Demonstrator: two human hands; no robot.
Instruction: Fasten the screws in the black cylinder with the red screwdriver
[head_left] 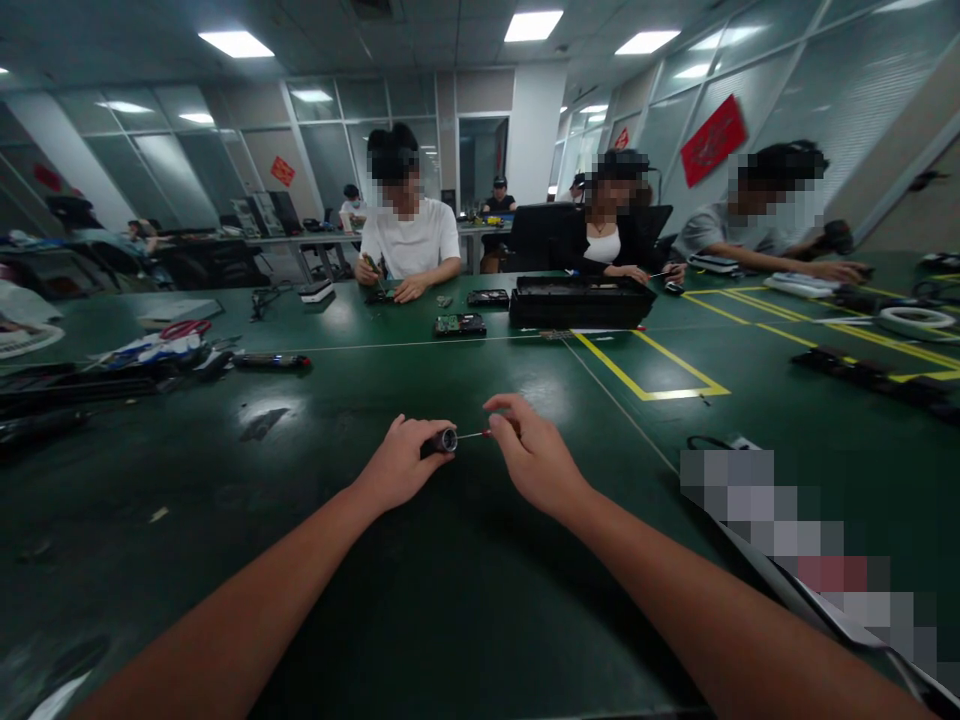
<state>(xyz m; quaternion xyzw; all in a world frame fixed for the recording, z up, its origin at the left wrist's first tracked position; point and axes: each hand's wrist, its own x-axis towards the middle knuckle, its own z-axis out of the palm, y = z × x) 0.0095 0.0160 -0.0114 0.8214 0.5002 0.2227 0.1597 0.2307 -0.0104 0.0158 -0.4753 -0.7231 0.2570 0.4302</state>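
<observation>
The green desk [420,610] is the largest thing here, and on its far part stands a long black tray [581,308], well apart from the two hands. Above the near part of the desk, the left hand [397,465] and the right hand [544,465] face each other with a small gap between them. The dark cylinder [433,444] is in the left hand, so this hand is the nearer one; its fingers are closed around the body, and the round end looks toward the camera and somewhat to the right. Its long axis seems to go from this end back into the grip, but most of the body is hidden. From beside the round end, a thin rod [472,436] lies almost level across the gap, pointing sideways to the right hand. Its small red end is at the right thumb; the right fingers are bent, and I cannot tell if they pinch it.
</observation>
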